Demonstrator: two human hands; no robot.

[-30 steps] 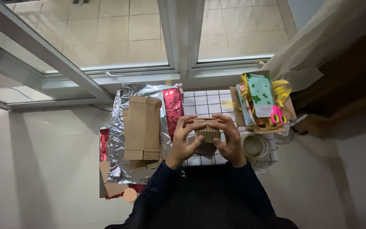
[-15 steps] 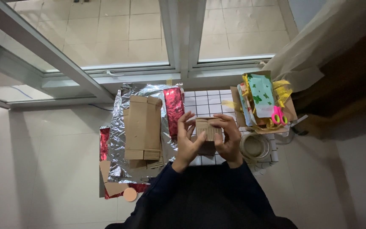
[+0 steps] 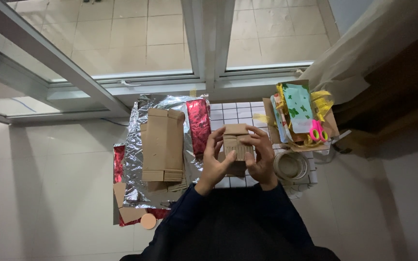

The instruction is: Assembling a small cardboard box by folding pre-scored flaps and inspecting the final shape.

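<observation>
Your left hand (image 3: 215, 162) and right hand (image 3: 262, 159) clasp a small brown corrugated cardboard box (image 3: 237, 141), fingers curled around its sides, top flaps folded shut between your thumbs.

Flattened cardboard box (image 3: 163, 145) on silver foil sheet (image 3: 139, 145); red foil strip (image 3: 200, 125) alongside; pink scissors (image 3: 317, 130) (atop craft-paper pile), tape roll (image 3: 291, 166) nearby.

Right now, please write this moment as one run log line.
left hand: holds small cardboard box | right hand: holds same box | flattened cardboard: on foil sheet
</observation>
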